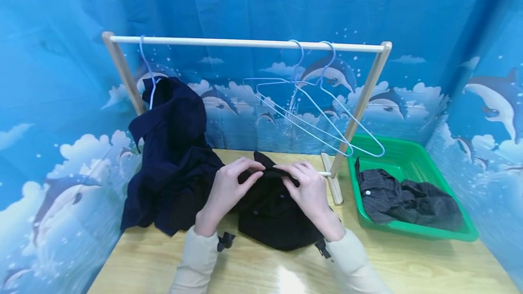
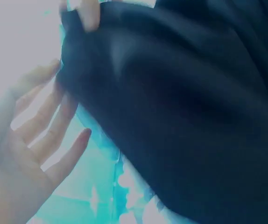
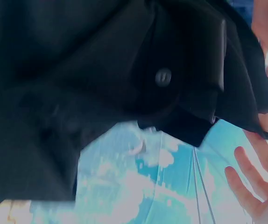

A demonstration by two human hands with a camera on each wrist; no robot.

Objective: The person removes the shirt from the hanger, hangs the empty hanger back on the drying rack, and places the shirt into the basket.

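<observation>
A black shirt with small buttons is bunched over the middle of the table. My left hand pinches its upper edge, which looks like the collar, between thumb and fingertips. Close beside it, my right hand pinches the same edge from the right. In the left wrist view the dark cloth fills most of the picture. A pale button shows on the cloth in the right wrist view, where the thumb and fingers hold a corner. The shirt's underside is hidden.
A wooden rack's rail carries a dark navy shirt on a hanger at left and two bare blue hangers at right. A green basket with a grey striped garment stands on the table's right.
</observation>
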